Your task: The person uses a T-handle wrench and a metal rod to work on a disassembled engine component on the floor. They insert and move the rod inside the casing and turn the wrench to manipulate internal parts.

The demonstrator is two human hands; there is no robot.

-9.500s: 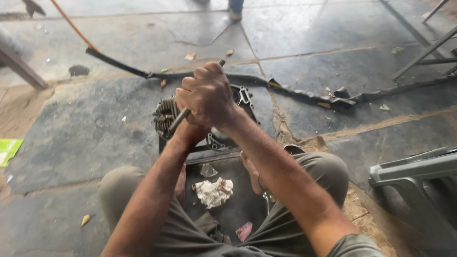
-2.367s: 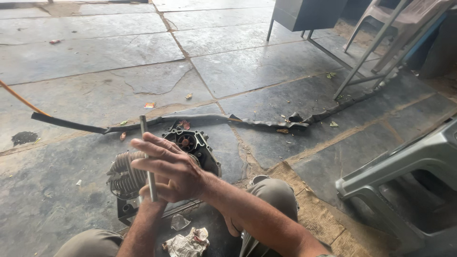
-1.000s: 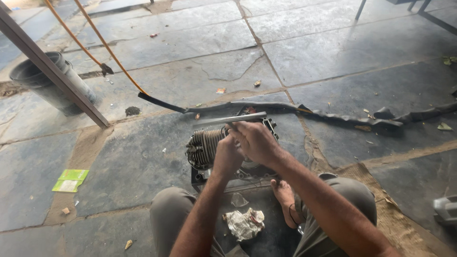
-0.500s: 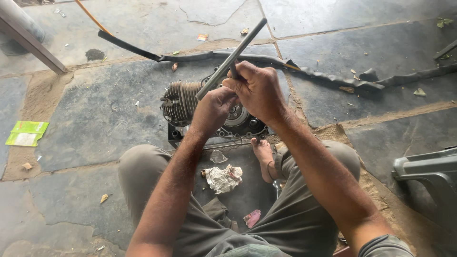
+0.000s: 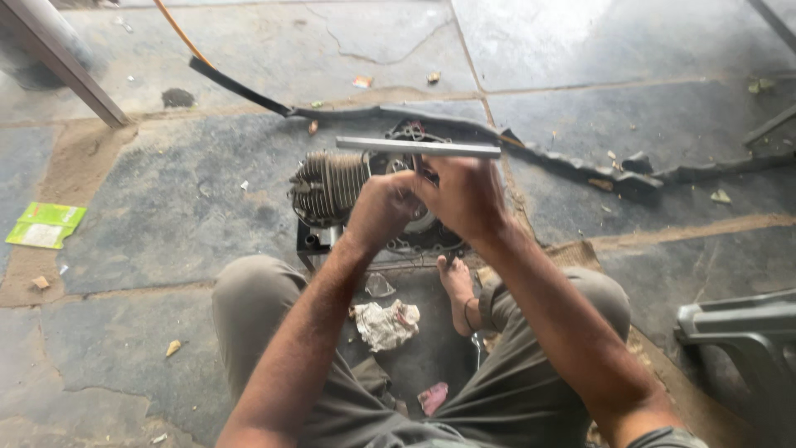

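Gripping a bar [image 5: 419, 148] level over the engine [image 5: 332, 187] at frame centre, the right hand [image 5: 464, 195] and left hand [image 5: 383, 207] are both closed, and a slip could skin knuckles on the fins.

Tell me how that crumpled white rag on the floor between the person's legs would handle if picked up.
The crumpled rag would probably be floppy: it lies in loose folds with no shape of its own. It looks light for its size, so it should lift easily. It seems unlikely to roll or break, though its stains suggest it may feel greasy.
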